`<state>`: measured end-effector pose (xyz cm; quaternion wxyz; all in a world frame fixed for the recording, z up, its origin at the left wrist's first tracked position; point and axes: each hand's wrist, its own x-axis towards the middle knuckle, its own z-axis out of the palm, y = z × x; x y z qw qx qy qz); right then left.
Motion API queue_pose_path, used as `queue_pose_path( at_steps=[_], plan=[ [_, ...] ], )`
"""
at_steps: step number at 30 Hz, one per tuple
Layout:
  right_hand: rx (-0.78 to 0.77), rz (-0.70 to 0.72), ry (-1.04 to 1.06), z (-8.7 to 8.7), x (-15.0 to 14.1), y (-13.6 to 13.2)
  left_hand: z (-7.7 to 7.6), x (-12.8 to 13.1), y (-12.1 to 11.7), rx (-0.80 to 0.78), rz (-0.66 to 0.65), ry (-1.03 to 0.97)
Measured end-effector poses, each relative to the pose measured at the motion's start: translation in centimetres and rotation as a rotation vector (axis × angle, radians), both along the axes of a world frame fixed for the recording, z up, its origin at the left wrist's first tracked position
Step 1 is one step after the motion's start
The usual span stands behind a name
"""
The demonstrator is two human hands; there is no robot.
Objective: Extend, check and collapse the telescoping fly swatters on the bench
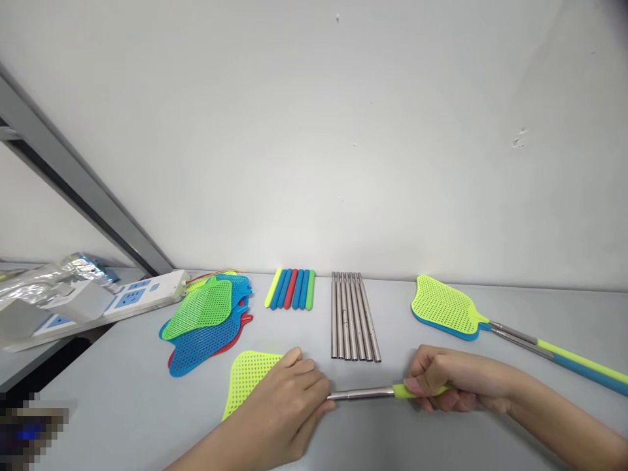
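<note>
Between my hands lies a fly swatter with a yellow-green mesh head [249,374], a metal rod [363,394] and a yellow-green grip [401,391]. My left hand [289,405] is closed around the spot where head and rod meet, hiding that joint. At the other end, the fingers of my right hand [441,379] wrap the grip, which covers the rod's right end. Just beyond my hands, several bare metal rods [350,317] lie side by side. Farther left sits a row of coloured grips [290,289] in yellow, blue, red and green.
Loose mesh heads [206,327] in green, blue and red are piled on the left. A white power strip [142,294] runs along the table's left edge, beside a clear plastic bag [59,275]. Two whole swatters [446,304] rest at right. The wall [353,131] stands behind.
</note>
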<state>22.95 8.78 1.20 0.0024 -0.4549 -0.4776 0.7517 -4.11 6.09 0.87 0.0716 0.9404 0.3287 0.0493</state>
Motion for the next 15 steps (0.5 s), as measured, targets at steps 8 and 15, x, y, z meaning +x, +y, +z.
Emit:
queue_pose_path(
  at_steps=[8,15],
  plan=[
    [-0.081,0.027,0.027,0.56,-0.94,-0.98,-0.02,0.35,-0.29,-0.065,-0.019,0.009],
    [0.049,0.078,0.023,0.65,-0.89,-0.49,-0.18,0.47,-0.15,-0.138,0.021,-0.011]
  ],
)
